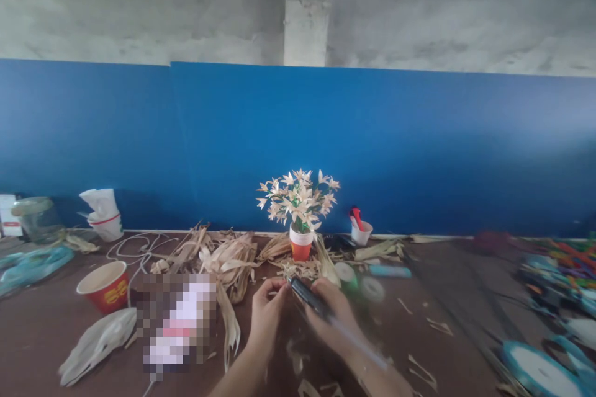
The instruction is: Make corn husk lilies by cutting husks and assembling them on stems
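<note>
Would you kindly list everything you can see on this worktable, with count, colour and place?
flower pot: one, orange and white with cream flowers, centre back
dried husks: a heap, tan, around and left of the pot
paper cup: one, red, left
white cups: a stack, white, back left
glass jar: one, clear, far back left
small cup: one, white with a red item inside, right of the pot
tape rolls: two, green and white, right of the hands
ribbon spool: one, teal, near right
table: one, brown
wall panel: blue, behind the table
dark tool: one, black, in the right hand
left hand: fingers curled at the tool's tip
right hand: closed around the dark tool
</note>
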Motion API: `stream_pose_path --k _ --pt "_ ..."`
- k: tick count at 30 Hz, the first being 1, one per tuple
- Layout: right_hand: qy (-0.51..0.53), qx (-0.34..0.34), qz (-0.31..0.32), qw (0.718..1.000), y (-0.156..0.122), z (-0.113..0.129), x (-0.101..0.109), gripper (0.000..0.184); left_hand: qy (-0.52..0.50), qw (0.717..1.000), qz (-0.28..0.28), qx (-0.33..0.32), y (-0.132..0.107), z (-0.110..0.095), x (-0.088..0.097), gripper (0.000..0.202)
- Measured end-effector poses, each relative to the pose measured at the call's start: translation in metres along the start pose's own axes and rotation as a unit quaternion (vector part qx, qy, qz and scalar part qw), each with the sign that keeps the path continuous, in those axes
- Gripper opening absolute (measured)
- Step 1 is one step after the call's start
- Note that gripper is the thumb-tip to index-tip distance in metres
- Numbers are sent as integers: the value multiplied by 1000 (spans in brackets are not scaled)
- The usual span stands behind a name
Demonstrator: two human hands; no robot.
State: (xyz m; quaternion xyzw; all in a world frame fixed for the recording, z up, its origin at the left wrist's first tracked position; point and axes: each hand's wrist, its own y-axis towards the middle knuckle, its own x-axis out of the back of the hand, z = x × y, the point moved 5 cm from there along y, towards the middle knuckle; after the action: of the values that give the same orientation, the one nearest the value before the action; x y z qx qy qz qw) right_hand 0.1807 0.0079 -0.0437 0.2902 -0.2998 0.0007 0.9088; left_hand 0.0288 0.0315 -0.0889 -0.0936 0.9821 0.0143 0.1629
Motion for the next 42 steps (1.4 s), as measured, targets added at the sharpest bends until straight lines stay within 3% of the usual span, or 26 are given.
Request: stream_pose_path --k 32,35,37,42 --pt "-21 -5 7 1000 -2 1 1 13 27 999 15 -16 0 0 1 34" --pt "-9 -39 0 999 -1 -5 1 9 26 999 20 -9 0 2 1 36" --pt "36 -103 -5 994 1 -14 0 8 36 999 26 -24 0 0 1 35" --pt "154 -221 23 963 10 -27 12 29 127 978 61 -151 -1 -17 -5 20"
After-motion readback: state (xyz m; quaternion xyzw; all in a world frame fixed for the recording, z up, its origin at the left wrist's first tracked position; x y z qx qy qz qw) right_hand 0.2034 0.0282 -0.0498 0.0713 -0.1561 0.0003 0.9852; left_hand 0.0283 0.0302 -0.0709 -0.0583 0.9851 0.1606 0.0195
